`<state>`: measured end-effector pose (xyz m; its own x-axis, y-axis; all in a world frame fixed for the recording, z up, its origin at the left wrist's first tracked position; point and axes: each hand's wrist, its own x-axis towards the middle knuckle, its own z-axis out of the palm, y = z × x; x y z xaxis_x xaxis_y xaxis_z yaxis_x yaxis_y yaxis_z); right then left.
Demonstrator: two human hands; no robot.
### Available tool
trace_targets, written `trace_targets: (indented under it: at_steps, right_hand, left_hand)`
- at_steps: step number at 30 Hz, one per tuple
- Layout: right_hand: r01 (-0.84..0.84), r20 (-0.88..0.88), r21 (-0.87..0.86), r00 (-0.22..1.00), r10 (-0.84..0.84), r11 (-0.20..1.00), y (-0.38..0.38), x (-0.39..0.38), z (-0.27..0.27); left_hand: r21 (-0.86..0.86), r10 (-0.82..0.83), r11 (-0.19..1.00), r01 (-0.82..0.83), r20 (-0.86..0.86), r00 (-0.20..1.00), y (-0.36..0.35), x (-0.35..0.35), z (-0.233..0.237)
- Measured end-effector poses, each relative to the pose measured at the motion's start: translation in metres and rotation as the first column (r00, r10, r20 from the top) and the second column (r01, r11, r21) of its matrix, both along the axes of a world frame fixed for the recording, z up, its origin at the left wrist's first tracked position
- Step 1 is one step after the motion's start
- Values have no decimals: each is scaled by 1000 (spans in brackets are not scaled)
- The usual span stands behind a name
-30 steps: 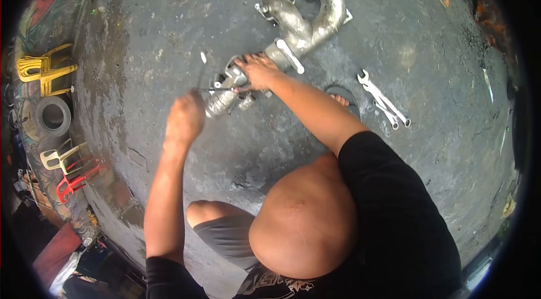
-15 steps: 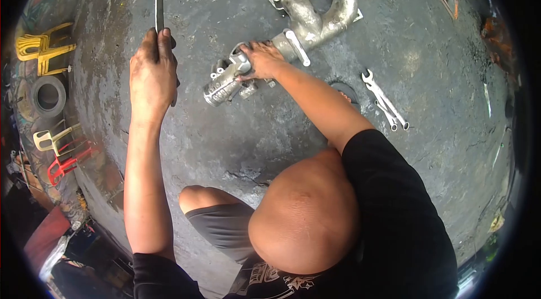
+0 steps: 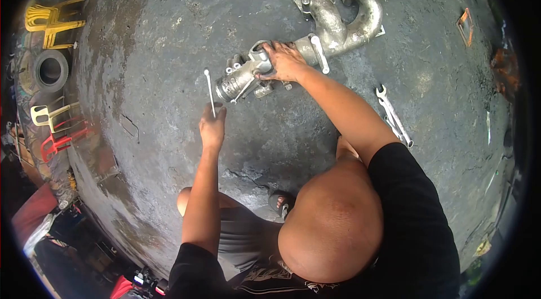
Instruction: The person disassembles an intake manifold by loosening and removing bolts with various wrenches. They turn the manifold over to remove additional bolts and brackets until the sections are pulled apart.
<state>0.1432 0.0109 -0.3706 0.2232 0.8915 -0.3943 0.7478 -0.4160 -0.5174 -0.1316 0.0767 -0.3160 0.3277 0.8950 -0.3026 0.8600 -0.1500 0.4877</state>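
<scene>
Left hand (image 3: 212, 129): clenched around a slim silver metal wrench (image 3: 210, 89), whose upper end is near the pipe's open end, apparently not touching.
Right hand (image 3: 287, 64): grasping the grey, branched metal pipe (image 3: 367, 22) at its collar, fingers and thumb spread over it.
Branched metal pipe: lying slantwise on the stained grey floor (image 3: 315, 121); the step in hand looks like steadying it.
Slim silver metal wrench: free of the pipe, so using it there would call for careful alignment and a firm right-hand brace.
Short silver spanner (image 3: 319, 54): resting across the pipe, beside the right hand.
</scene>
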Motion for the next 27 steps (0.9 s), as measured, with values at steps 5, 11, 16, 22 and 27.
trace_targets:
  at_steps: [5,11,16,22,27]
  right_hand:
    - [14,6,4,1000,-14,1000,1,0,1]
    - [-3,1,-39,1000,3,999,-1,0,5]
    - [-2,34,-3,999,2,1000,1,1,-1]
    - [-56,0,-55,998,56,997,2,4,0]
    - [-21,5,-34,1000,21,999,2,2,1]
  left_hand:
    - [-23,-111,994,111,9,994,9,32,-38]
    - [-189,-91,976,105,84,992,12,32,-31]
    - [-35,-276,960,277,51,960,29,27,-26]
    - [42,-511,828,559,-353,784,55,88,64]
    - [50,-610,638,768,-576,544,73,126,66]
